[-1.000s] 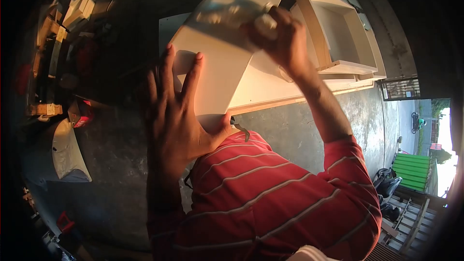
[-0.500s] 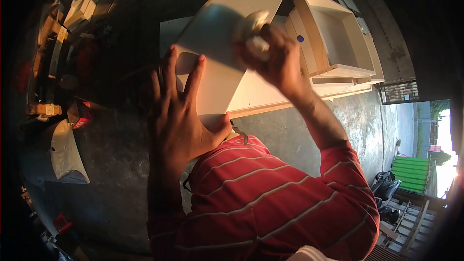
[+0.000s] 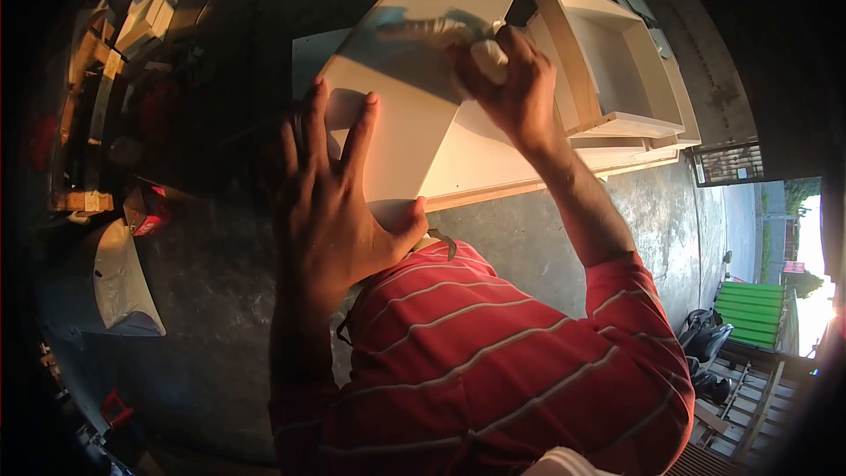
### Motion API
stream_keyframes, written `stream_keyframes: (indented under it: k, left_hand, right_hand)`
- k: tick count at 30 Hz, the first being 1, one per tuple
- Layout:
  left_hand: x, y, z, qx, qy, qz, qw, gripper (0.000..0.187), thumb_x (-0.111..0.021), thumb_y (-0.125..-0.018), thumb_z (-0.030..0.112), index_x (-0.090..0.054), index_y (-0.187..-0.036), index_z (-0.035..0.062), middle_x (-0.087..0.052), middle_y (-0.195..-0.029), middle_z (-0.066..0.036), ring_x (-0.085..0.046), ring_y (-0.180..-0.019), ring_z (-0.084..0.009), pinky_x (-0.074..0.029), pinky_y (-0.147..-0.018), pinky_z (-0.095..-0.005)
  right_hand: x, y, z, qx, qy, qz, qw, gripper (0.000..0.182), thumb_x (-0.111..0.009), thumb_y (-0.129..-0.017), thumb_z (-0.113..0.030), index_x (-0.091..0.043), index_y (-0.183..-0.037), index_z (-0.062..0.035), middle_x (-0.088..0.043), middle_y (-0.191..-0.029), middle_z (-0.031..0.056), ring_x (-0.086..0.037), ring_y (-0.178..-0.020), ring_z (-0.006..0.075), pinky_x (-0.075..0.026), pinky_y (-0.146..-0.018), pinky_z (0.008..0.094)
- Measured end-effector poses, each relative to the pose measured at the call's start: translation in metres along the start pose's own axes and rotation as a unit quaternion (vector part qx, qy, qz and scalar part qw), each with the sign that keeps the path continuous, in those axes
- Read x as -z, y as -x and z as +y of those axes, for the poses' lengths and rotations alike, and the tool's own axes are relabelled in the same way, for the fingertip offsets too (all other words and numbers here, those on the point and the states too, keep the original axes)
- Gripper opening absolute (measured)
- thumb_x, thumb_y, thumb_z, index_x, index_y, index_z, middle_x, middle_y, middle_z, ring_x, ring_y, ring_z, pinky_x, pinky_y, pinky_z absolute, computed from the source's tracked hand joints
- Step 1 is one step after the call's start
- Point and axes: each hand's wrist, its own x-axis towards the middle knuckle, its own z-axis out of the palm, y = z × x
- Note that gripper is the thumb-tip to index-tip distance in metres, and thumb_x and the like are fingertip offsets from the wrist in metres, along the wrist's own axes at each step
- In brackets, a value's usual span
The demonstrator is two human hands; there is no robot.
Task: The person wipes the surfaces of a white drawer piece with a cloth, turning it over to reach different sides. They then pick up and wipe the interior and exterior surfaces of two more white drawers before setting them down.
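Note:
My left hand (image 3: 328, 211) lies with spread fingers on the near end of a long pale board (image 3: 401, 141), thumb by its near edge. Over the board's right edge, my right hand (image 3: 520, 92) is closed around a crumpled whitish cloth (image 3: 490, 60). Part of the cloth trails leftward, smeared by motion, across a shaded band of the board. Whether it touches the surface all along cannot be made out. Beneath the board is another pale panel (image 3: 480, 163).
An open drawer-like box (image 3: 617, 62) rests on the right of the lower panel. Wooden pieces (image 3: 150, 13) stand at far left, above a curved pale sheet (image 3: 123, 286) on the floor. A green corrugated panel (image 3: 749, 313) is outside, at right.
My right hand has shifted a little to the right with the cloth, whose loose part now stretches out to the left. My left hand stays almost in place on the board.

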Motion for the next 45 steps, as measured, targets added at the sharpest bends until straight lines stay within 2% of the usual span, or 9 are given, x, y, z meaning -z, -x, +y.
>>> stream_keyframes:
  k: [4, 5, 10, 12, 16, 31, 35, 42, 45]
  left_hand:
    - [-0.007, 0.009, 0.001, 0.023, -0.024, 0.016, 0.999, 0.093, -0.072, -0.064, 0.044, -0.04, -0.143, 0.0076, -0.029, -0.147, -0.027, -0.033, -0.133, -0.0473, -0.025, -0.11, -0.0581]
    - [-0.004, 0.004, -0.001, 0.005, -0.011, 0.034, 0.999, 0.093, -0.075, -0.059, 0.042, -0.042, -0.142, 0.0161, -0.026, -0.15, -0.024, -0.039, -0.125, -0.0508, -0.041, -0.1, -0.0559]
    - [-0.001, 0.001, -0.002, -0.013, -0.01, 0.021, 1.0, 0.095, -0.076, -0.058, 0.041, -0.042, -0.142, 0.0142, -0.027, -0.149, -0.025, -0.039, -0.126, -0.0488, -0.04, -0.101, -0.0545]
    - [-0.001, 0.0, -0.003, -0.005, 0.019, 0.008, 1.0, 0.092, -0.07, -0.064, 0.044, -0.039, -0.144, 0.0096, -0.027, -0.149, -0.027, -0.035, -0.132, -0.0451, -0.024, -0.109, -0.0576]
    - [0.0, 0.002, 0.002, -0.01, 0.009, 0.002, 1.0, 0.092, -0.07, -0.064, 0.043, -0.039, -0.144, 0.0097, -0.026, -0.149, -0.027, -0.035, -0.132, -0.0447, -0.024, -0.109, -0.0578]
    - [0.006, 0.001, 0.001, 0.004, -0.001, -0.034, 0.999, 0.097, -0.072, -0.061, 0.041, -0.036, -0.146, 0.0101, -0.023, -0.151, -0.027, -0.03, -0.136, -0.044, -0.026, -0.109, -0.0572]
    - [0.009, -0.001, 0.003, 0.014, -0.001, -0.036, 0.999, 0.097, -0.071, -0.061, 0.045, -0.037, -0.146, 0.0108, -0.023, -0.151, -0.026, -0.032, -0.134, -0.0456, -0.027, -0.109, -0.0569]
    - [0.006, -0.001, 0.004, 0.016, -0.004, -0.027, 0.999, 0.095, -0.067, -0.063, 0.049, -0.039, -0.144, 0.0101, -0.025, -0.151, -0.026, -0.034, -0.132, -0.0461, -0.03, -0.106, -0.0567]
    - [0.005, 0.0, 0.001, 0.006, -0.018, -0.016, 1.0, 0.093, -0.066, -0.063, 0.051, -0.04, -0.144, 0.01, -0.026, -0.15, -0.026, -0.036, -0.129, -0.0465, -0.032, -0.104, -0.0559]
  right_hand:
    - [0.006, 0.022, -0.032, 0.073, -0.046, -0.031, 0.996, 0.029, -0.082, -0.073, -0.015, -0.057, -0.08, -0.003, -0.06, -0.069, 0.0126, -0.065, -0.06, 0.029, -0.049, -0.05, 0.0353]
    - [0.006, 0.023, -0.033, 0.094, -0.066, -0.023, 0.993, 0.028, -0.082, -0.074, -0.015, -0.058, -0.081, -0.0026, -0.062, -0.072, 0.0135, -0.065, -0.061, 0.0283, -0.049, -0.051, 0.0345]
    - [-0.009, -0.019, 0.048, -0.056, 0.059, 0.017, 0.997, 0.033, -0.079, -0.075, -0.028, -0.057, -0.074, -0.0042, -0.063, -0.07, 0.012, -0.063, -0.058, 0.0298, -0.05, -0.051, 0.0376]
    - [-0.007, -0.012, 0.029, 0.019, 0.068, 0.031, 0.997, 0.034, -0.082, -0.072, -0.028, -0.058, -0.074, -0.0043, -0.063, -0.072, 0.0118, -0.065, -0.061, 0.0293, -0.051, -0.053, 0.0373]
    - [0.003, 0.01, 0.0, 0.04, -0.058, -0.032, 0.997, 0.028, -0.082, -0.074, -0.02, -0.062, -0.086, -0.0051, -0.065, -0.077, 0.0147, -0.066, -0.068, 0.0311, -0.052, -0.06, 0.0368]
    - [-0.015, -0.036, 0.09, -0.042, 0.025, 0.055, 0.997, 0.034, -0.081, -0.074, -0.025, -0.055, -0.075, -0.0044, -0.063, -0.068, 0.011, -0.063, -0.056, 0.0296, -0.05, -0.052, 0.0362]
    - [-0.013, -0.012, 0.05, 0.063, -0.019, 0.06, 0.996, 0.034, -0.084, -0.072, -0.022, -0.054, -0.076, -0.005, -0.062, -0.07, 0.0103, -0.063, -0.059, 0.0285, -0.05, -0.052, 0.036]
    - [-0.013, -0.026, 0.08, -0.048, 0.013, 0.025, 0.998, 0.036, -0.082, -0.074, -0.024, -0.052, -0.071, -0.0048, -0.062, -0.069, 0.012, -0.06, -0.054, 0.029, -0.048, -0.049, 0.0371]
    - [-0.009, -0.007, 0.042, 0.077, -0.022, 0.025, 0.996, 0.037, -0.085, -0.07, -0.023, -0.052, -0.072, -0.0052, -0.06, -0.069, 0.0097, -0.061, -0.055, 0.0272, -0.048, -0.05, 0.0358]
